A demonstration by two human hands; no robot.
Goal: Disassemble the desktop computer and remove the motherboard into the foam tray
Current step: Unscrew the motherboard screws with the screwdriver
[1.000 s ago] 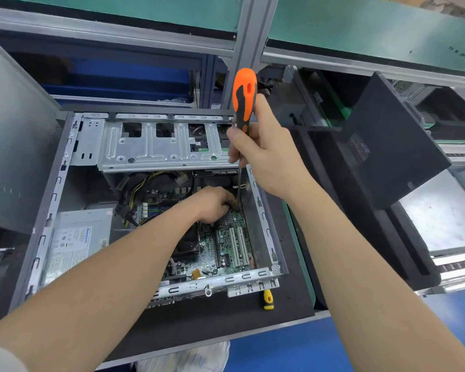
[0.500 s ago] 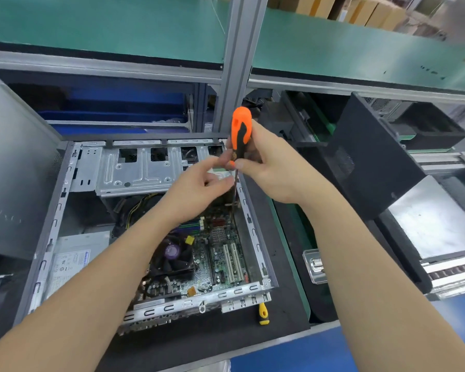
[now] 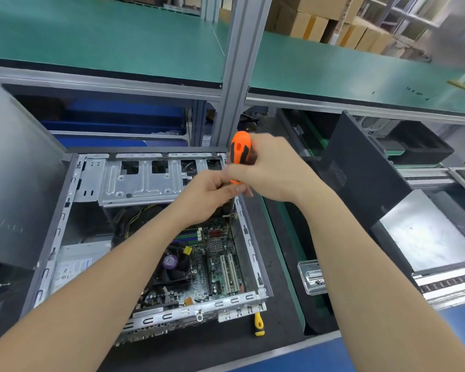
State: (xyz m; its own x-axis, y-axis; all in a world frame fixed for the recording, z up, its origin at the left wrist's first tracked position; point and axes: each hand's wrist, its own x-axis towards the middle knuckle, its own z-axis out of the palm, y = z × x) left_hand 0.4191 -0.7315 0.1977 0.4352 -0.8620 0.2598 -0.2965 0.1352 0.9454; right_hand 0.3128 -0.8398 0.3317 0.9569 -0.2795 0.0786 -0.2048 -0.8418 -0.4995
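Observation:
The open computer case (image 3: 65, 210) lies on its side on a black mat, with the green motherboard (image 3: 220, 261) and its black CPU fan (image 3: 172, 267) inside. Above the case's right edge, my right hand (image 3: 274, 170) grips the orange-and-black screwdriver (image 3: 239, 149), handle up. My left hand (image 3: 210, 191) meets it just below, fingertips pinched at the screwdriver's lower end; whether they hold something small I cannot tell. A black foam tray (image 3: 419, 149) sits at the far right.
A silver drive cage (image 3: 140, 181) spans the case's top and the power supply (image 3: 75, 264) fills its lower left. A small yellow screwdriver (image 3: 258, 324) lies on the mat. A clear plastic box (image 3: 310, 277) and a black side panel (image 3: 360, 167) stand to the right.
My left hand rose out of the case from the motherboard up to the screwdriver. My right hand lowered the screwdriver slightly, and the camera tilted upward.

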